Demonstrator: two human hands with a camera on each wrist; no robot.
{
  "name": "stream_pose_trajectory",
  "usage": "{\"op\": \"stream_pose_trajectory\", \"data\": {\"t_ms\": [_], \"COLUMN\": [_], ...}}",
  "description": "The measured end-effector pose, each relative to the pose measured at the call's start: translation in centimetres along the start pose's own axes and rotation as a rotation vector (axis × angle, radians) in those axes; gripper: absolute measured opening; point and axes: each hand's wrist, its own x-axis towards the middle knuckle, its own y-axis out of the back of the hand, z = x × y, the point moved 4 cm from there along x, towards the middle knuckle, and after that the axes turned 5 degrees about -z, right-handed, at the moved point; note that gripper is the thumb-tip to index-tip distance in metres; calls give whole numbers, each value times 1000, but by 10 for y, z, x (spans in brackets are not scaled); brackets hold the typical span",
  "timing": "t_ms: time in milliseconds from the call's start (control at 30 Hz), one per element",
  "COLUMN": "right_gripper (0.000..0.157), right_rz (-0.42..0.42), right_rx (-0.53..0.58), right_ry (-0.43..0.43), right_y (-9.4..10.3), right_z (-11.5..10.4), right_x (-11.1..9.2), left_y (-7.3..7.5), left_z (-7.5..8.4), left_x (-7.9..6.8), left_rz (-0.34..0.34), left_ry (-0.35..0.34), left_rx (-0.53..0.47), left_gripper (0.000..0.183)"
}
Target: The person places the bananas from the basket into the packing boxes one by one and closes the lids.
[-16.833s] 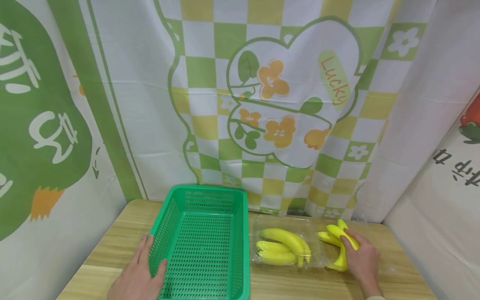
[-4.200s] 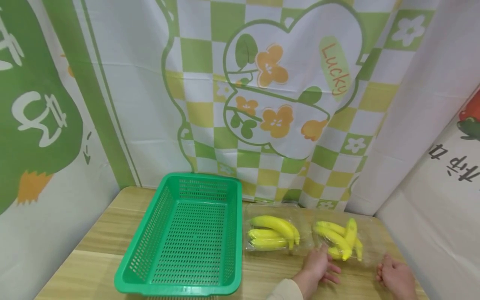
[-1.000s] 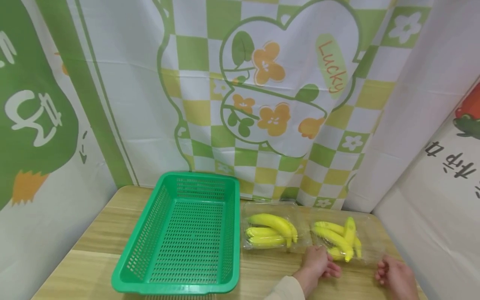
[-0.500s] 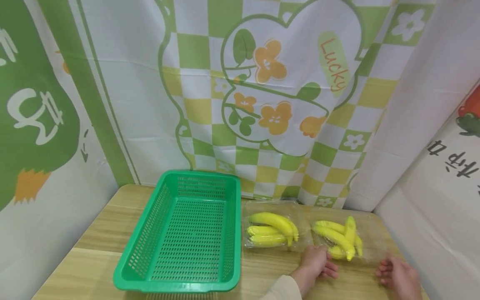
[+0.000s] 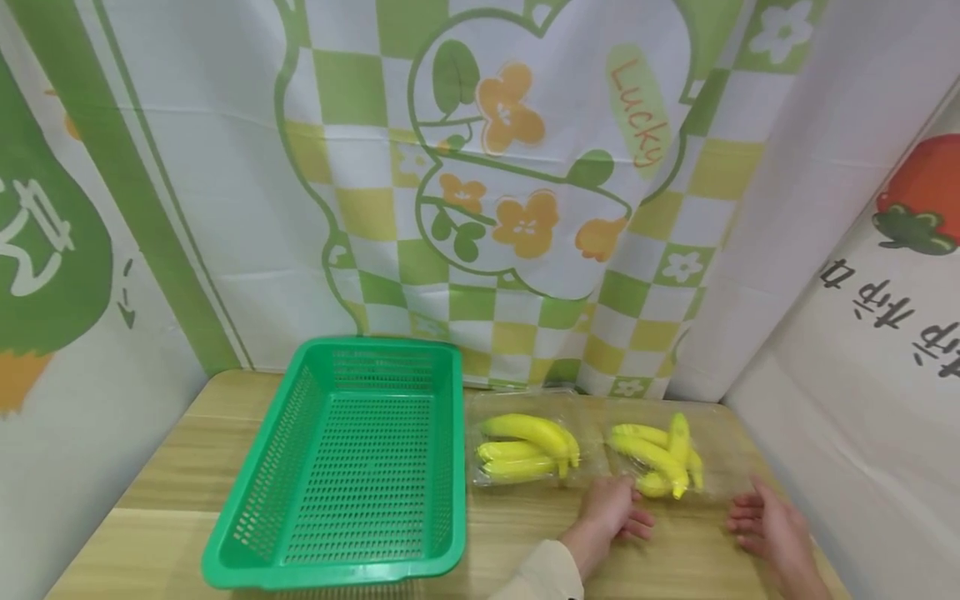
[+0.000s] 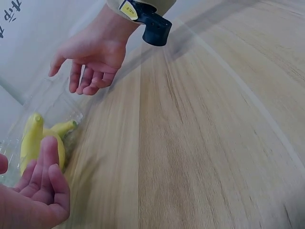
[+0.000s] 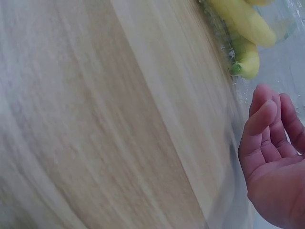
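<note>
Several yellow bananas (image 5: 648, 454) lie crossed in a clear plastic container (image 5: 716, 425) at the table's right. My left hand (image 5: 617, 507) is by its near left corner, fingers loosely bent, with nothing visible in them. Off the near right corner is my right hand (image 5: 772, 527), fingers relaxed and holding nothing. In the left wrist view, left fingers (image 6: 47, 174) rise in front of the bananas (image 6: 33, 140), and the right hand (image 6: 97, 59) hangs beyond. Whether the left fingertips touch the plastic, I cannot tell. The right wrist view shows the right hand (image 7: 276, 157) apart from the bananas (image 7: 245, 28).
A second clear container (image 5: 480, 408) with several bananas (image 5: 525, 446) stands beside the first. Left of it sits a green perforated basket (image 5: 446, 533) with nothing in it. The wooden table (image 5: 142, 533) meets printed cloth walls (image 5: 375, 250) behind and at the sides.
Much earlier, my left hand was at the basket and my right gripped a banana; both hands later moved to the right-hand container. Lately the head view has turned right and the right fingers have loosened.
</note>
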Motion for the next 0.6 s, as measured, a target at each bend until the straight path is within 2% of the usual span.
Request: {"op": "stream_pose_trajectory", "data": {"t_ms": [67, 167, 333, 467, 533, 600], "right_gripper": [57, 58, 65, 83, 89, 92], "right_rz": [0, 37, 197, 293, 308, 306], "right_rx": [-1, -61, -224, -368, -459, -523], "right_ry": [1, 30, 96, 129, 141, 151], "right_y": [0, 4, 15, 22, 23, 21], "right_z": [0, -3, -12, -20, -27, -37], "right_x": [1, 3, 5, 3, 2, 1], "left_y": [4, 10, 21, 29, 35, 45], "left_z": [1, 4, 15, 26, 35, 47], "left_x": [-3, -7, -17, -30, -36, -43], "left_rz": [7, 44, 98, 87, 72, 56], "left_ry": [-7, -42, -101, -132, -152, -205], "left_rx": [18, 92, 212, 240, 248, 298], "left_gripper": [26, 24, 23, 23, 19, 17]}}
